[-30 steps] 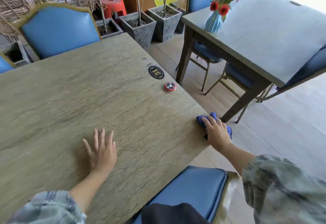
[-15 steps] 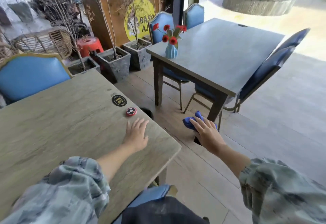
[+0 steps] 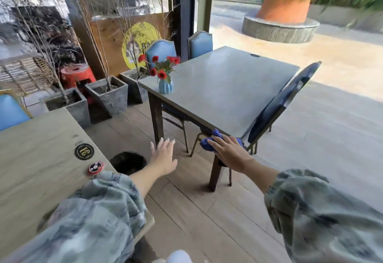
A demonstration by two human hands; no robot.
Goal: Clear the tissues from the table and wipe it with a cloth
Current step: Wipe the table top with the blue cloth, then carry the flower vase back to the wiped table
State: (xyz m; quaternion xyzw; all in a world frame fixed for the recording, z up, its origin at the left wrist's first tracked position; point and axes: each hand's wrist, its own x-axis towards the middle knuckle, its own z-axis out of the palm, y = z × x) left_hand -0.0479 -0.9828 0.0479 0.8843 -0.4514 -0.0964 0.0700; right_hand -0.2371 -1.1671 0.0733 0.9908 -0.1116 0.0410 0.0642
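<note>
Under the right hand (image 3: 230,153), crumpled blue cloth (image 3: 208,145), fingers (image 3: 217,141) grasping it, now off the pale stone-look tabletop (image 3: 37,171) and near the grey table (image 3: 223,88). Left hand (image 3: 163,157) lifted too, fingers spread loose. No tissues anywhere. Wiping likely done.

The right hand (image 3: 230,153) covers most of the blue cloth (image 3: 207,144), so only a bunched bit shows past the fingers. The near corner of the grey tabletop (image 3: 223,88) is hidden under that hand. The yellow sign (image 3: 134,41) behind the tabletop is partly blocked by a blue chair (image 3: 160,50), so its words cannot be read. The big orange pot (image 3: 284,10) far behind is blurry, and its plant is cut off at the top.
</note>
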